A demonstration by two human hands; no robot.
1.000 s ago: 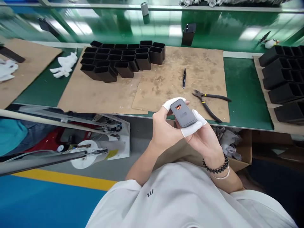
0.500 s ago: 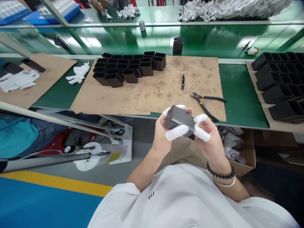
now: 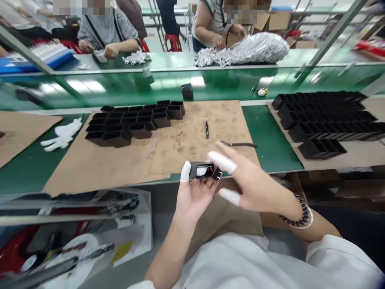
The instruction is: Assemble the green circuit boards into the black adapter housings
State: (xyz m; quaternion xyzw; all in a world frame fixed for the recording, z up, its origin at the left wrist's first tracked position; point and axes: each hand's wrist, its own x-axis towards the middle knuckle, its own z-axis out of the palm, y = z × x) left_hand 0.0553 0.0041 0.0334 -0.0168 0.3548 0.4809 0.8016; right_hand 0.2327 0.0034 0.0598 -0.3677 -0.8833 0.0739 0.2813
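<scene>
Left hand (image 3: 195, 196) gripping a small black case (image 3: 207, 170); right hand (image 3: 254, 186) beside it, fingers spread.
The case lies across the left fingers at the bench's (image 3: 258, 124) near edge, a red wire (image 3: 211, 169) showing in its opening. Beyond, on cardboard (image 3: 186, 144), are partly hidden pliers (image 3: 243, 144), tweezers (image 3: 207, 130) and, leftward, black sleeves (image 3: 140, 130).
</scene>
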